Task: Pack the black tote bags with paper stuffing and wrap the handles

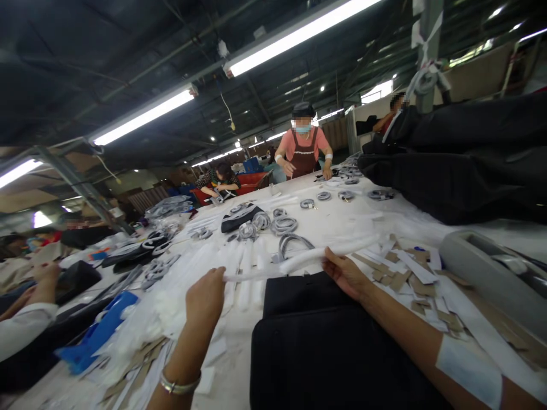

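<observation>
Between my two hands a white translucent plastic strip (294, 263) is stretched above the table. My left hand (205, 299) is closed round its left end. The thumb and fingers of my right hand (345, 274) pinch it further right, and its tail runs on past them. Just below and in front of me lies a black fabric bag (325, 347), its far edge beneath the strip. A grey coiled cord (294, 242) sits behind the strip.
The white table (233, 347) bears several grey coils (283, 225), cardboard scraps (421, 265), clear plastic sheets (171, 293) and a blue tape dispenser (100, 327). A grey bin (491, 279) and black fabric (461, 165) stand right. A co-worker (303, 142) faces me; another person's arm (34, 307) is at left.
</observation>
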The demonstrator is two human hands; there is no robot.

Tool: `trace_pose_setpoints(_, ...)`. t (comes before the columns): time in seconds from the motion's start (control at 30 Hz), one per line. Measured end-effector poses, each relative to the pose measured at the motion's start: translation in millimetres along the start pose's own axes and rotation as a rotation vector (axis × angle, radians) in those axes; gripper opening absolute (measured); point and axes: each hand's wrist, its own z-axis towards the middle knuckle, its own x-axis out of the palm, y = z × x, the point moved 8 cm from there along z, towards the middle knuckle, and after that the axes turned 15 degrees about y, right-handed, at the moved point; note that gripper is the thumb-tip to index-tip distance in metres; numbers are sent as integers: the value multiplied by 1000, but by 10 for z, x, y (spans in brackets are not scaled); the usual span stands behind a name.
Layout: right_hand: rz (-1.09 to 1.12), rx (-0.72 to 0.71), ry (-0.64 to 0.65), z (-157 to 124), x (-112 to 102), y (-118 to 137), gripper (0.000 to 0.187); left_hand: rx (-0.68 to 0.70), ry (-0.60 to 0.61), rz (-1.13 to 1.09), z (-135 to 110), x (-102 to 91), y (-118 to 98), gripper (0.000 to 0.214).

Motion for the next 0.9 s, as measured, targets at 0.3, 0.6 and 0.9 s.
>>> trace_pose_setpoints(0.3,-227,-5,38,-48,152,-11,32,549,-69,-705,-317,123,-1387,43)
trace_pose_setpoints(0.6,-713,188,268,-101,261,-87,28,576,136,-784,172,917,-1351,30)
trace_pose_setpoints(0.9,-1581,145,690,-632,887,370,25,726,395,-794,-57,743,-1118,25)
